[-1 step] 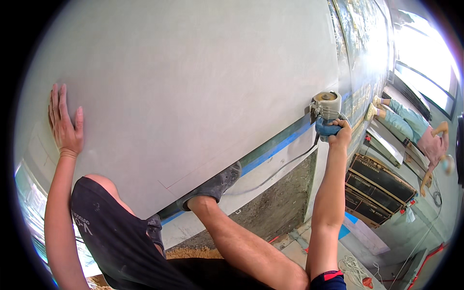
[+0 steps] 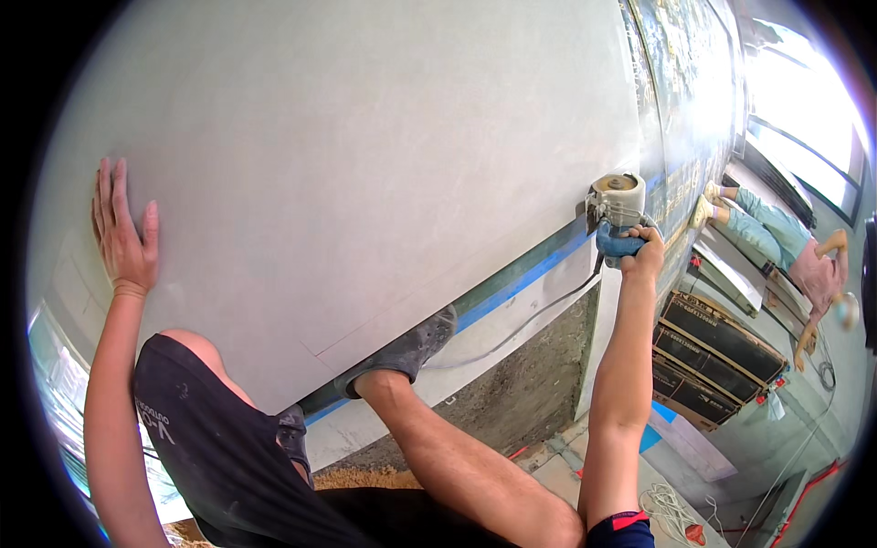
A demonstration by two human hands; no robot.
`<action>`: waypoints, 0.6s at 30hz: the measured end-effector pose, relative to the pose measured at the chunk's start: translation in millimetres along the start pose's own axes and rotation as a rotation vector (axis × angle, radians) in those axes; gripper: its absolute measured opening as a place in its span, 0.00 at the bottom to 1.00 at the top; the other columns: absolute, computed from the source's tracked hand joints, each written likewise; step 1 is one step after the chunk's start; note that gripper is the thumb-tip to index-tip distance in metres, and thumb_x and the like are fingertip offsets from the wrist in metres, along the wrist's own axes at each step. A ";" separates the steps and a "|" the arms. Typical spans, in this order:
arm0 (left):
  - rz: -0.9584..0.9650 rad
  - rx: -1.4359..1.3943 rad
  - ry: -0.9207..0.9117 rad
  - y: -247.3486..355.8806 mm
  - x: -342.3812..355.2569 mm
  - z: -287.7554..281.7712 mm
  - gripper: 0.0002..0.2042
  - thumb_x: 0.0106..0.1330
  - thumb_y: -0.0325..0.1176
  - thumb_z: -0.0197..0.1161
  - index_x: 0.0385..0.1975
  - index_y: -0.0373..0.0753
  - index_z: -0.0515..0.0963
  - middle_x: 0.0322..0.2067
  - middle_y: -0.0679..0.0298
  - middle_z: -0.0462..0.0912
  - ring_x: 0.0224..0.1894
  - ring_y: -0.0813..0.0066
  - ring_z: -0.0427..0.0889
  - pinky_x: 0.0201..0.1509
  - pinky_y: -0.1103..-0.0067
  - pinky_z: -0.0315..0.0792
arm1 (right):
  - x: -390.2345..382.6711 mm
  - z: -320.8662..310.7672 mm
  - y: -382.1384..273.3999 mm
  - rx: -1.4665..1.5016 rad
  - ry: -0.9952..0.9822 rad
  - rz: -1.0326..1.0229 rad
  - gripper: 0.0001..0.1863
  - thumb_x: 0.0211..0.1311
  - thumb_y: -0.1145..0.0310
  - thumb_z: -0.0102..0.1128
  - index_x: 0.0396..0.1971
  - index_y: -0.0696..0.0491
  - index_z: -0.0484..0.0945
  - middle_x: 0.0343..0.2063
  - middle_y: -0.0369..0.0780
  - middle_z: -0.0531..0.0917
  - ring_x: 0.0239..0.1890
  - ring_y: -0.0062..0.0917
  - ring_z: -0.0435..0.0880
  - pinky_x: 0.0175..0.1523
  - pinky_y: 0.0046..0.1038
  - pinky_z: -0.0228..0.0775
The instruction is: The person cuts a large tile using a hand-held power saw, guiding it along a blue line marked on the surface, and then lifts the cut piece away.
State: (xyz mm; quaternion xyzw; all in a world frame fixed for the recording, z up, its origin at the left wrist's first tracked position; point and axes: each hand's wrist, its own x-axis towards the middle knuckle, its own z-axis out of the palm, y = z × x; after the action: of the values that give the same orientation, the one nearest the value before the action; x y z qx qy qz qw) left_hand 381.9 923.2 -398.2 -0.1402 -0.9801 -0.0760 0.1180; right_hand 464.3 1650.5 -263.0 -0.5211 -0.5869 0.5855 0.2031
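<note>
My left hand (image 2: 125,233) lies flat on a large grey slab (image 2: 384,137), fingers stretched and a little apart, near the slab's left side. Wrapped round the blue body of a handheld electric stone cutter (image 2: 617,205) is my right hand (image 2: 644,251). The cutter's pale guard and round brass-coloured disc hub face up. It sits at the right end of the slab's near edge; where its blade meets the slab is hidden. A grey cord (image 2: 512,333) runs from the cutter back toward my shoe. Faint lines are marked on the slab near my foot.
My dark shoe (image 2: 402,352) rests at the slab's near edge, beside a blue strip (image 2: 521,280). Several dark cartons (image 2: 717,342) are stacked at the right. A co-worker in a pink top (image 2: 816,272) bends over farther right. White cable (image 2: 671,511) lies coiled on the floor.
</note>
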 end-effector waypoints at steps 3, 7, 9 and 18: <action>-0.009 -0.011 0.002 1.2 1.0 3.7 0.29 0.70 0.45 0.49 0.69 0.42 0.57 0.70 0.55 0.55 0.71 0.53 0.55 0.73 0.62 0.48 | 11.3 -16.5 2.4 0.020 -0.028 -0.002 0.05 0.48 0.79 0.48 0.28 0.59 0.68 0.25 0.40 0.72 0.24 0.26 0.73 0.31 0.32 0.73; -0.005 -0.004 0.003 0.1 0.1 2.7 0.29 0.70 0.45 0.49 0.69 0.43 0.57 0.71 0.56 0.55 0.71 0.53 0.55 0.73 0.63 0.48 | 4.9 -8.0 3.1 0.008 0.002 0.020 0.06 0.48 0.79 0.48 0.28 0.60 0.69 0.25 0.39 0.72 0.24 0.26 0.73 0.31 0.31 0.72; -0.001 -0.007 0.011 0.9 1.2 2.5 0.29 0.70 0.45 0.49 0.70 0.43 0.57 0.71 0.56 0.55 0.71 0.53 0.55 0.73 0.63 0.49 | 4.9 -8.7 3.4 0.031 0.013 0.007 0.06 0.48 0.79 0.48 0.29 0.60 0.69 0.25 0.39 0.72 0.24 0.26 0.73 0.31 0.30 0.72; 0.005 -0.002 0.015 -0.4 2.2 3.8 0.30 0.70 0.46 0.50 0.70 0.43 0.57 0.71 0.56 0.55 0.71 0.53 0.55 0.73 0.63 0.49 | 3.6 -9.9 3.7 0.028 0.015 0.014 0.08 0.48 0.80 0.48 0.31 0.61 0.69 0.26 0.40 0.73 0.24 0.25 0.73 0.30 0.31 0.72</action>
State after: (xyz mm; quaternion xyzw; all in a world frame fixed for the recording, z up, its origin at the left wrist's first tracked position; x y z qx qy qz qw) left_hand 378.9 924.1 -401.3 -0.1423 -0.9788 -0.0777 0.1252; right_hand 472.7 1657.4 -265.3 -0.5266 -0.5735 0.5911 0.2109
